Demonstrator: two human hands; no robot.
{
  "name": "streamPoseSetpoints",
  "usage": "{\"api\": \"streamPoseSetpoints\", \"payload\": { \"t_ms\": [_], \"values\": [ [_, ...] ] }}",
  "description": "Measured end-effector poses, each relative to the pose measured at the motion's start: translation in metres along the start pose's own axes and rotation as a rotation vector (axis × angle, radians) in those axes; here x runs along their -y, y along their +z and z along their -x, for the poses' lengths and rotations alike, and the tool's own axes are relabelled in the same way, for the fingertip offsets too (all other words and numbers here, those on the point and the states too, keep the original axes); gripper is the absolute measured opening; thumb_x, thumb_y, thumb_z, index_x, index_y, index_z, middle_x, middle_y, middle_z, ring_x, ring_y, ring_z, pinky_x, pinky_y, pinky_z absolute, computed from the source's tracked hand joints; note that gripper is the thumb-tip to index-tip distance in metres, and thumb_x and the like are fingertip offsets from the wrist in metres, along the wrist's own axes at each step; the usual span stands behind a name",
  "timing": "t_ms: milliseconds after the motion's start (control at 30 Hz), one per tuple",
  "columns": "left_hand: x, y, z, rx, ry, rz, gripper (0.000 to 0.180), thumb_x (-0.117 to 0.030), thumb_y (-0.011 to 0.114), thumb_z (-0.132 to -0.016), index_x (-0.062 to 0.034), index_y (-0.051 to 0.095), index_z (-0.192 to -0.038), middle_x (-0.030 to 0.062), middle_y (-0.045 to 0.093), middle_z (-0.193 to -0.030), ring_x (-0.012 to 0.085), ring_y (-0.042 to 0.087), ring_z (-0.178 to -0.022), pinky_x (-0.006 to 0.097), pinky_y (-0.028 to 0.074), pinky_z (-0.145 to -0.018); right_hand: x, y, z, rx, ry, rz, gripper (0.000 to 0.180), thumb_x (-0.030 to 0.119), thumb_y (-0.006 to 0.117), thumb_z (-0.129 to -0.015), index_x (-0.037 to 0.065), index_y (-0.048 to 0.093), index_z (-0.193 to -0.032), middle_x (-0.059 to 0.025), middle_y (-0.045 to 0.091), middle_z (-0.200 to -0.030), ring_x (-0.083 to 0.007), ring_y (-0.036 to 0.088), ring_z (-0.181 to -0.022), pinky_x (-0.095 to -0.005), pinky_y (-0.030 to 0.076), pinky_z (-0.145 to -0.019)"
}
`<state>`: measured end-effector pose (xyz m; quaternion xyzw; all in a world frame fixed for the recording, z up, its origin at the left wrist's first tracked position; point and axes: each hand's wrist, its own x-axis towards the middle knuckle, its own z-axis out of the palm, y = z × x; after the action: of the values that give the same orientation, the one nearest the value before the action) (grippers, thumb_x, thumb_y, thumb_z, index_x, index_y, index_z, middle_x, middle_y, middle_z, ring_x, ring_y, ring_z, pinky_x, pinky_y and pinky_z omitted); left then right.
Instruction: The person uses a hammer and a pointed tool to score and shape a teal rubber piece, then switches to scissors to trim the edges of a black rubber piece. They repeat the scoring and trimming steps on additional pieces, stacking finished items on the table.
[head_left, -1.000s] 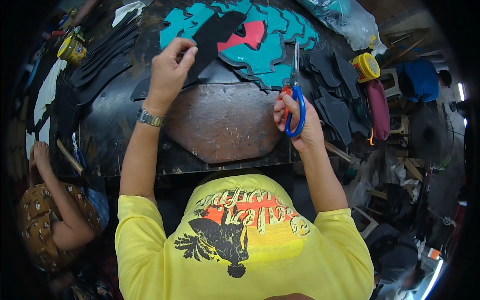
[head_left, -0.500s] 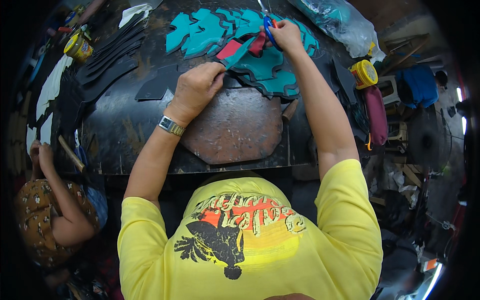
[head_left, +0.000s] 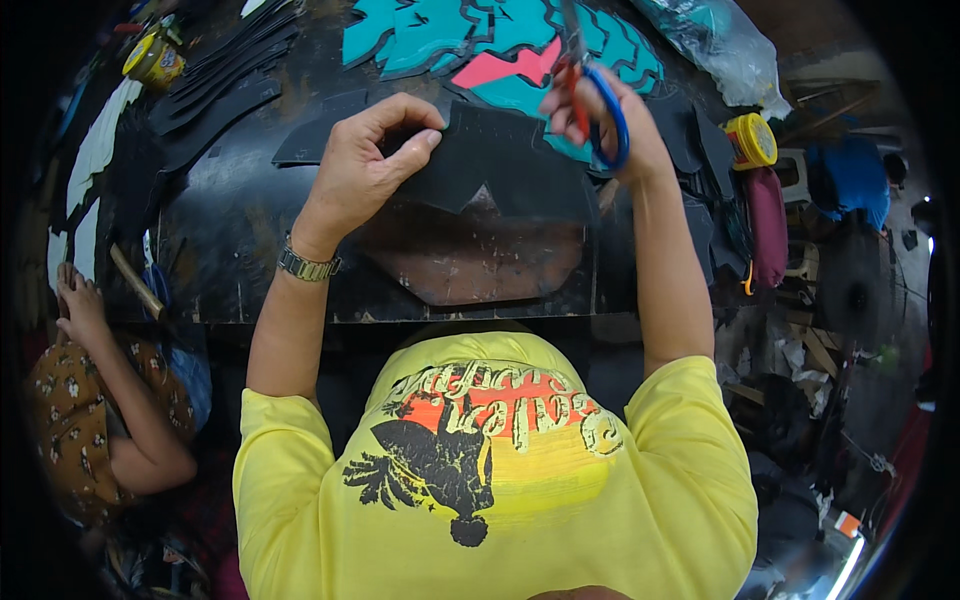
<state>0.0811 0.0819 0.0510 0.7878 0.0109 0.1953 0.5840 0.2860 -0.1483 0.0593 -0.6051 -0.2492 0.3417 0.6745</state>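
My left hand [head_left: 375,165] pinches the upper left corner of a black cut piece of sheet material [head_left: 490,165] between thumb and fingertips. The piece has a pointed notch in its near edge and hangs over a worn brown octagonal board [head_left: 480,265], covering its far part. To the right, my right hand [head_left: 610,115] is closed round scissors [head_left: 612,130] with blue and red handles, their blades pointing away and blurred. Beyond the black piece lie a pink scrap [head_left: 508,68] and several overlapping teal cut pieces [head_left: 425,40] with dark edges.
Stacked black strips [head_left: 225,85] and a yellow-labelled jar [head_left: 153,62] stand at far left. A yellow-lidded jar [head_left: 752,140], a maroon roll [head_left: 767,225] and clear plastic [head_left: 715,50] line the right side. Another person's hand [head_left: 82,305] is at the lower left.
The scissors have come nearer and turned in my right hand. My left hand now pinches a black piece over the board, where before it held a teal edge. The pink scrap shows more.
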Motion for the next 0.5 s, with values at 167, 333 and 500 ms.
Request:
{"api": "streamPoseSetpoints", "payload": {
  "t_ms": [167,333,500],
  "values": [
    [0.012,0.017,0.002,0.054,-0.133,0.396,0.021,-0.008,0.071,-0.096,-0.0040,0.069,-0.117,0.0022,0.072,-0.100,0.0068,0.065,-0.093,0.024,0.054,-0.083,-0.013,0.044,0.062,-0.050,-0.034,0.080,0.047,-0.009,0.081,-0.077,0.003,0.059,-0.117,0.0007,0.064,-0.099,-0.0049,0.061,-0.082,-0.0192,0.051,-0.077],
    [0.004,0.059,0.038,-0.024,-0.349,1.442,0.052,-0.046,0.056,-0.105,-0.0052,0.054,-0.137,0.0108,0.066,-0.132,0.0235,0.065,-0.117,0.041,0.052,-0.102,-0.025,0.066,0.082,-0.255,-0.179,-0.201,0.045,-0.013,0.076,-0.079,0.004,0.058,-0.117,-0.0052,0.065,-0.107,-0.0111,0.068,-0.084,-0.0275,0.059,-0.076],
    [-0.013,0.102,0.067,0.013,-0.610,1.180,0.038,-0.024,0.067,-0.102,-0.0033,0.059,-0.133,0.0063,0.068,-0.127,0.0175,0.067,-0.112,0.035,0.058,-0.093,-0.031,0.085,0.093,-0.321,-0.216,-0.230,0.050,-0.009,0.081,-0.081,0.004,0.055,-0.122,-0.0021,0.062,-0.098,-0.0066,0.060,-0.083,-0.0215,0.052,-0.077]
  ]
}}
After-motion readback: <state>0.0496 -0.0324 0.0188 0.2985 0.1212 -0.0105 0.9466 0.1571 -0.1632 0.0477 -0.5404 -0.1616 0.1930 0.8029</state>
